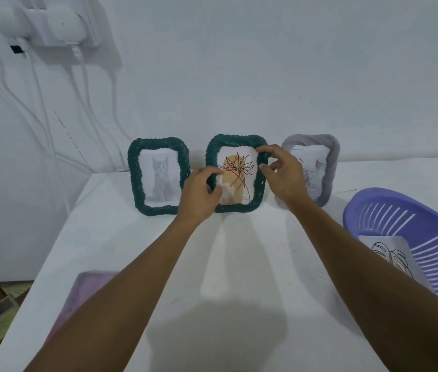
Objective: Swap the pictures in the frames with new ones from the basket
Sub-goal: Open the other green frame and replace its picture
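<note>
Woven green wicker frames (236, 173) hold matt paper prints; the slotted lilac basket (411, 226) looks smooth plastic.

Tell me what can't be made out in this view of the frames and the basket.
- Head view: the grey frame's picture is blurred, and the right hand covers its left part.
- On the middle frame, the picture's lower left sits behind the left hand.
- The basket is cut off by the right edge; the right forearm hides part of the sheet in it.
- The pink thing at near left is blurred.
</note>
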